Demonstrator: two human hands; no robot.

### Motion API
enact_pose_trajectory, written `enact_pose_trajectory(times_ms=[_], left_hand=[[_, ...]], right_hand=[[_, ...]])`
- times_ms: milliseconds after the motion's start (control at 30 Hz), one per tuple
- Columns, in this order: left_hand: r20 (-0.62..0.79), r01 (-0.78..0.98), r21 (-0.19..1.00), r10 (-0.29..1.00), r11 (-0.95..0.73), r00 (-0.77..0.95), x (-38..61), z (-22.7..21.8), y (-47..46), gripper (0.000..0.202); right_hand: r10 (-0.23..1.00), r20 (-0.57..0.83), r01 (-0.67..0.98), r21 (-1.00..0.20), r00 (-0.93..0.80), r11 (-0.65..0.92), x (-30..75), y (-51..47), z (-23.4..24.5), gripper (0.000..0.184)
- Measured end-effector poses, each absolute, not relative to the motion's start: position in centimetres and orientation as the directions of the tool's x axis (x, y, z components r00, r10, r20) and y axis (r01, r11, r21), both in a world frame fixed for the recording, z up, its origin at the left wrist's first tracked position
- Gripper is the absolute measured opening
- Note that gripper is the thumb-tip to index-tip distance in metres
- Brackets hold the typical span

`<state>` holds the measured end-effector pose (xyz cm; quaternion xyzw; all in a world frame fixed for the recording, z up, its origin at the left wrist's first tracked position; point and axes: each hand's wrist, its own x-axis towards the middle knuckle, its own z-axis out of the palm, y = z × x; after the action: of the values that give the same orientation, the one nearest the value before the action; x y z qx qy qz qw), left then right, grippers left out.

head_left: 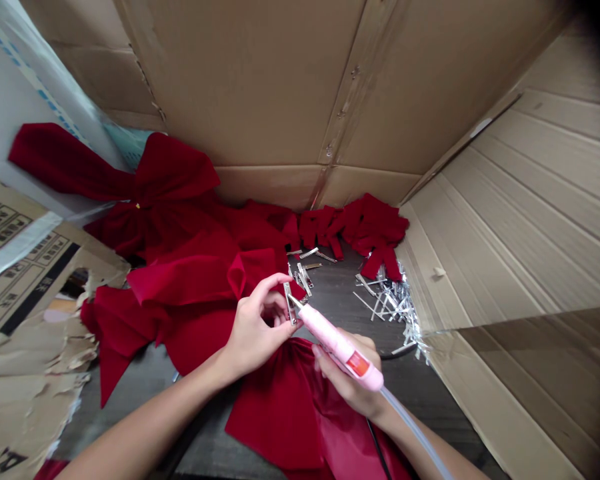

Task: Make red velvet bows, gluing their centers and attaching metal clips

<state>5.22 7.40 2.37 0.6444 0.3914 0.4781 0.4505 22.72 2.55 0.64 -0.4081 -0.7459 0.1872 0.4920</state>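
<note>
My left hand pinches a narrow metal hair clip upright between thumb and fingertips. My right hand is wrapped around a pink hot glue gun, and its metal nozzle touches or nearly touches the clip. Below my hands lies a red velvet bow, partly hidden by my right forearm. More red velvet bows are heaped to the left and behind. Several loose metal clips lie just beyond my left fingers.
Cardboard box walls surround the dark work surface at the back and right. A tangled pile of silver clips lies against the right wall. Torn cardboard sits at the left. The glue gun's clear tube and a black cord run down past my right arm.
</note>
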Motion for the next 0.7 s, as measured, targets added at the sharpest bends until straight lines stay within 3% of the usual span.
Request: enact_pose_trajectory(times_ms=[700], left_hand=[[0.258,0.062,0.959,0.940,-0.278,0.224,5.21,2.61,7.49,0.054]], right_hand=[[0.800,0.568,0.427,-0.686,-0.192,0.590,22.83,2.48,0.43,0.023]])
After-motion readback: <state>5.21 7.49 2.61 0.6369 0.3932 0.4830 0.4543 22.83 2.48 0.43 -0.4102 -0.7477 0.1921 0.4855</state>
